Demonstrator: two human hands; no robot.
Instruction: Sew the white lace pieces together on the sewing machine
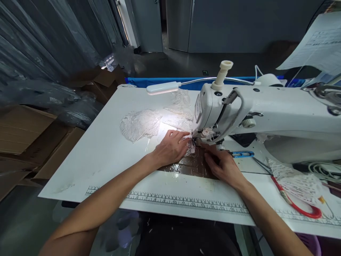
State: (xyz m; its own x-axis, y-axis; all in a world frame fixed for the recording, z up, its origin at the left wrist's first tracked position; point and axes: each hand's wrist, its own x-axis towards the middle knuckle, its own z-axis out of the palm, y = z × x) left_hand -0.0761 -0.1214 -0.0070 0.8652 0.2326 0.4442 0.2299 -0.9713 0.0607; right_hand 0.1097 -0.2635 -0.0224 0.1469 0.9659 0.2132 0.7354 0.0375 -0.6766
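Note:
My left hand (172, 147) lies over a piece of white lace (190, 148) just left of the sewing machine needle area (195, 139). Its fingers are stretched out, pressing on the lace. To the right of the needle, my right hand (223, 165) reaches in with the index finger extended and the thumb apart. Blue thread snips (243, 154) stick out behind that hand; whether its hidden fingers touch them I cannot tell. Under both hands is a shiny brown plate (186, 169). The white sewing machine (223, 110) hides part of the lace.
More lace pieces (141, 124) lie left of the machine under a lamp (162, 88). A printed ruler (173, 203) runs along the table's front. Red-handled scissors (295, 204) and a lace piece (295, 177) lie at right. Cardboard boxes (26, 131) stand at left.

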